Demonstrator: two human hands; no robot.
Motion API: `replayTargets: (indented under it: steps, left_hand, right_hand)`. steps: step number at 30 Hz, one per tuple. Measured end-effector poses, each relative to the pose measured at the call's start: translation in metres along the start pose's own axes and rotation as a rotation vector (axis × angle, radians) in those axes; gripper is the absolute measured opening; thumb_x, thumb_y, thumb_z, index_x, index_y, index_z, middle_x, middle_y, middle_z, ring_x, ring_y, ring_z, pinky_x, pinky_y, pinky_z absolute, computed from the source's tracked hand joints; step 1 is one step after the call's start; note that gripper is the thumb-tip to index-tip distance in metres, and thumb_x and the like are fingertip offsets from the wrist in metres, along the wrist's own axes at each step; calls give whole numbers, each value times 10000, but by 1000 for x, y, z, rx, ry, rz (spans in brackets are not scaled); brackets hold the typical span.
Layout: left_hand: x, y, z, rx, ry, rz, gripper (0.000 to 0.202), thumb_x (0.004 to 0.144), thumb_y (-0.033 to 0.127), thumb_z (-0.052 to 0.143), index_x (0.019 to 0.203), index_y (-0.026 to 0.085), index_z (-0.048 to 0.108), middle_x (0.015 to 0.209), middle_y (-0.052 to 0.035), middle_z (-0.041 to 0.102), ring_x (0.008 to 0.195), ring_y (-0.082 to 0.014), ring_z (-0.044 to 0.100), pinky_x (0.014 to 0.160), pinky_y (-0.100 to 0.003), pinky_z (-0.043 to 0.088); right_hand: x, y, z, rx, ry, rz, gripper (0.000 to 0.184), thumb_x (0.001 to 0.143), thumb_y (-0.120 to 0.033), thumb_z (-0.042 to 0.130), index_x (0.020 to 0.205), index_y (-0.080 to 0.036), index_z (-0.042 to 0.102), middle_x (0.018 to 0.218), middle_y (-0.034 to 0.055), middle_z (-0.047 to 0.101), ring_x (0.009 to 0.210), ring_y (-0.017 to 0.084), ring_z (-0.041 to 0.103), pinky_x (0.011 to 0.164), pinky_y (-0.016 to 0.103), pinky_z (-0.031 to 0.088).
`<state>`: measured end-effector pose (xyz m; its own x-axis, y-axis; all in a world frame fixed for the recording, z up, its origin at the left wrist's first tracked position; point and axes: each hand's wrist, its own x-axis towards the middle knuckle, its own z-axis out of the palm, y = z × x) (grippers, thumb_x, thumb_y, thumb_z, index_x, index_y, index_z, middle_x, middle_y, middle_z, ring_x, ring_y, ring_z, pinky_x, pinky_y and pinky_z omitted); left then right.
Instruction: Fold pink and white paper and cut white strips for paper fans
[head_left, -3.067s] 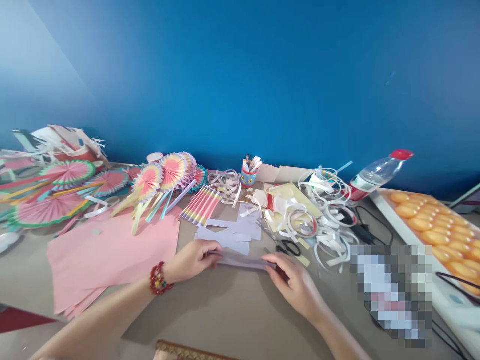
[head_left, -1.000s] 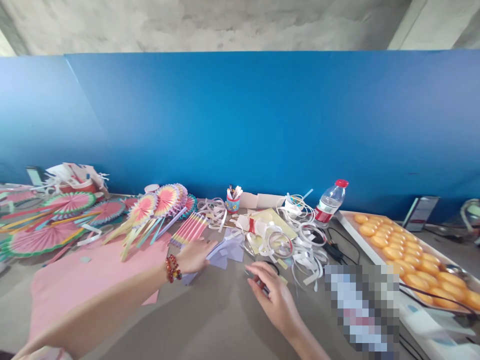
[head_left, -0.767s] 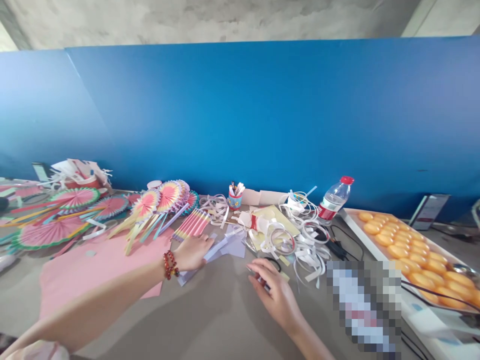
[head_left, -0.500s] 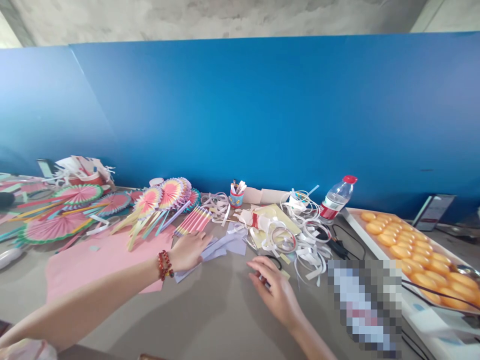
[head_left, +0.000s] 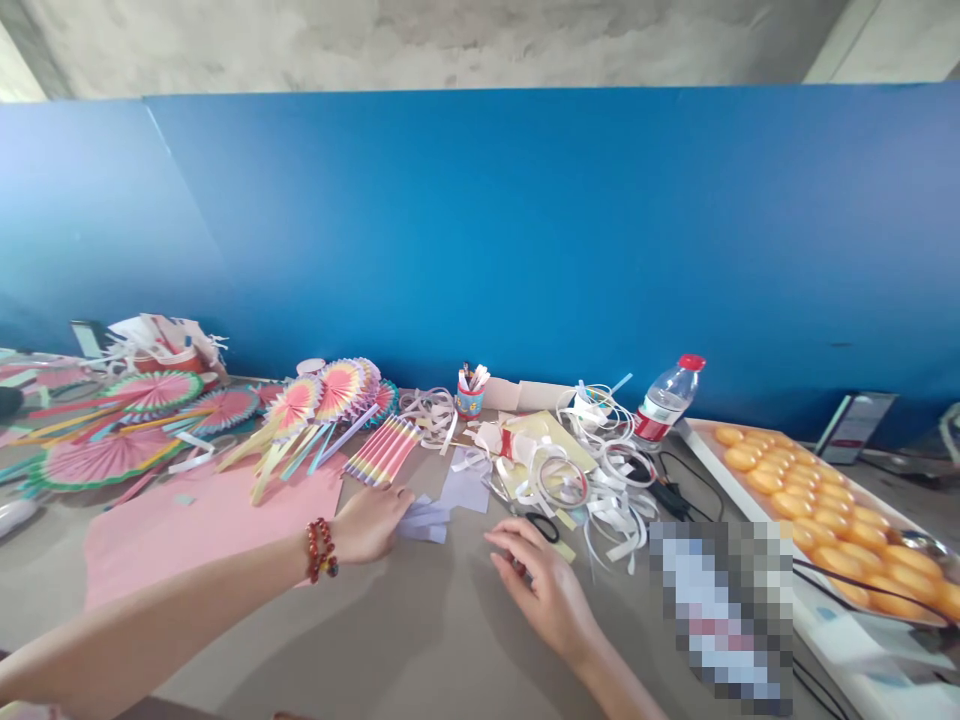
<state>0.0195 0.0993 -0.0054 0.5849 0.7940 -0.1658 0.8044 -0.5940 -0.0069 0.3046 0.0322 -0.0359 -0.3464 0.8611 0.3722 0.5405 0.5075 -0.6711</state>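
Note:
My left hand (head_left: 373,523), a beaded red bracelet (head_left: 320,550) on its wrist, is closed over the near end of some purple paper strips (head_left: 424,522); its fingertips are partly hidden. The strips fan out to its right. Just beyond them lies a flat purple paper piece (head_left: 465,482). My right hand (head_left: 541,585) hovers over the grey table with fingers loosely bent and the thumb apart. A small dark patch shows between its thumb and fingers; I cannot make it out. Scissors with a black handle (head_left: 543,527) lie right behind that hand.
Pleated striped paper (head_left: 384,450) and a pink sheet (head_left: 217,510) lie leftward, with paper fans (head_left: 341,392) behind. White strip rolls (head_left: 562,482) crowd the middle right. A pen cup (head_left: 470,400), a bottle (head_left: 664,403) and a tray of orange domes (head_left: 832,515) stand farther off.
My left hand has drawn back toward me, and the purple strips have come away from the flat purple piece. My right hand has shifted slightly toward me. The scissors stay in place.

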Motion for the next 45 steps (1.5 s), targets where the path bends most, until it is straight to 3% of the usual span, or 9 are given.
replayTargets:
  steps: [6, 11, 23, 30, 33, 38, 41, 45]
  left_hand:
    - [-7, -1, -5, -5, -31, -49, 345, 682, 77, 563, 1009, 184, 543, 1137, -110, 579, 1002, -256, 600, 835, -343, 487]
    - [-11, 1, -6, 34, -39, -138, 316, 769, 137, 548, 1083, 124, 512, 1029, -167, 627, 968, -325, 606, 799, -422, 479]
    - [-5, -15, -5, -79, -71, -79, 164, 681, 159, 580, 824, 195, 507, 1011, -73, 619, 971, -255, 592, 819, -323, 440]
    - [-8, -13, -1, -123, -106, -83, 258, 722, 124, 505, 964, 210, 490, 942, -29, 635, 891, -219, 608, 733, -281, 420]
    - [-3, -14, -3, -132, -127, -71, 215, 713, 143, 531, 914, 208, 490, 936, -18, 632, 868, -204, 604, 703, -262, 408]
    - [0, -10, -5, -160, -128, -65, 125, 755, 253, 585, 836, 194, 511, 979, -42, 626, 900, -230, 596, 744, -275, 410]
    - [-3, -4, -5, -188, -111, -65, 100, 759, 208, 566, 856, 198, 546, 1001, -47, 637, 940, -249, 601, 781, -290, 412]
    - [-8, 5, -5, -201, -86, -72, 217, 744, 165, 565, 958, 203, 561, 1032, -77, 649, 972, -282, 603, 798, -316, 421]
  right_hand:
    - [1, 0, 0, -19, -30, -12, 228, 963, -260, 449, 1072, -235, 648, 1103, 76, 597, 817, 138, 620, 662, 211, 500]
    - [1, 0, -2, -28, -46, -2, 227, 962, -258, 441, 1053, -234, 647, 1096, 71, 599, 765, 123, 609, 643, 204, 490]
    - [-1, -1, -2, -80, -60, -19, 222, 958, -243, 445, 1035, -238, 653, 1123, 76, 596, 794, 128, 616, 635, 199, 488]
    - [0, -5, -4, -85, -65, -34, 222, 956, -244, 443, 1003, -234, 659, 1103, 75, 604, 843, 141, 628, 634, 196, 488]
    - [1, -5, -5, -89, -81, -23, 229, 958, -250, 441, 1018, -241, 661, 1094, 70, 607, 802, 134, 626, 609, 193, 483]
    - [1, -6, -6, -88, -72, -19, 240, 961, -272, 432, 1011, -234, 664, 1093, 78, 608, 814, 144, 625, 605, 200, 485]
    - [1, -7, -6, -83, -71, -17, 246, 967, -284, 427, 1015, -237, 664, 1096, 77, 606, 773, 137, 620, 621, 214, 492]
    - [1, -7, -6, -77, -95, -12, 253, 972, -297, 424, 1016, -244, 667, 1090, 76, 607, 741, 133, 618, 611, 217, 497]
